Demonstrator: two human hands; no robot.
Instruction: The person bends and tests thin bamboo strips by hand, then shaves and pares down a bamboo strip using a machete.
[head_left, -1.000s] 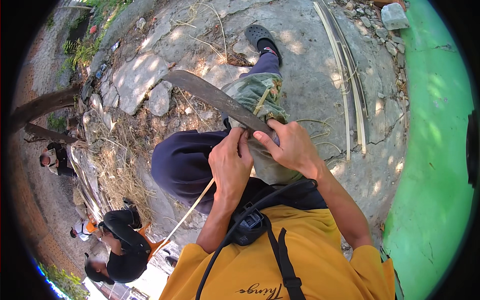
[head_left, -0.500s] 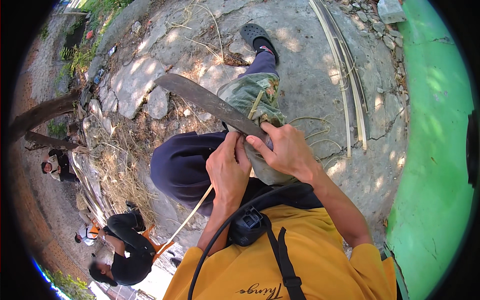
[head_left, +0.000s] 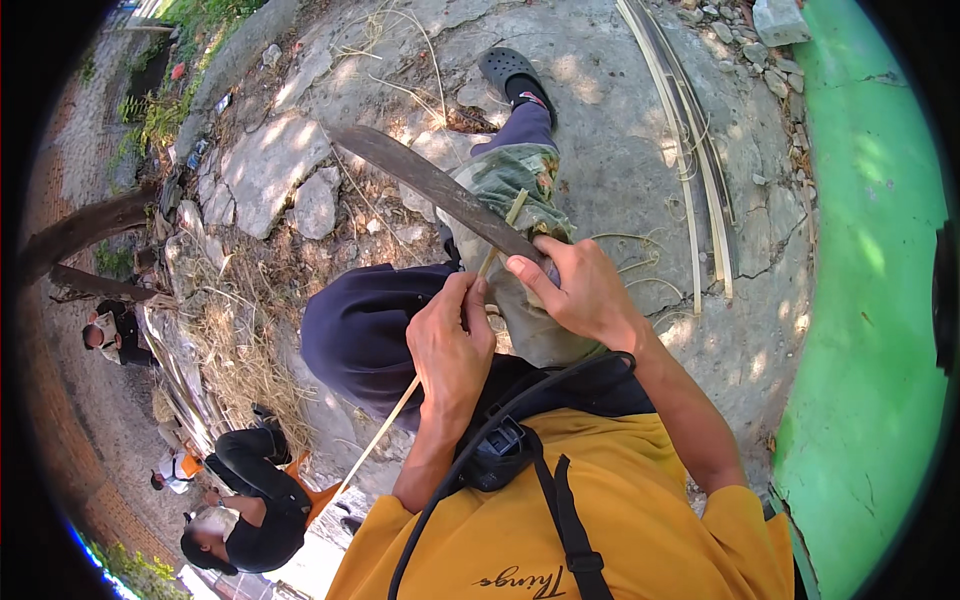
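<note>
My right hand is closed around the handle end of a machete, whose long dark blade points to the far left above my legs. Between thumb and fingers, my left hand pinches a thin pale bamboo strip. One end of the strip passes under the blade and shows beyond it; the other trails down to the left past my forearm. Blade and strip cross just ahead of my left fingertips. Beneath them a camouflage cloth lies over my outstretched leg. Most of the machete's handle is hidden by my right hand.
Several long bamboo strips lie on the cracked concrete at the right, beside a green wall. Thin shavings are scattered ahead. Dry fibres and a person in black are at the left.
The machete's tip has shifted right and slightly up in view. My left hand has moved a little down and left, and more of the strip shows between its fingertips and the blade.
</note>
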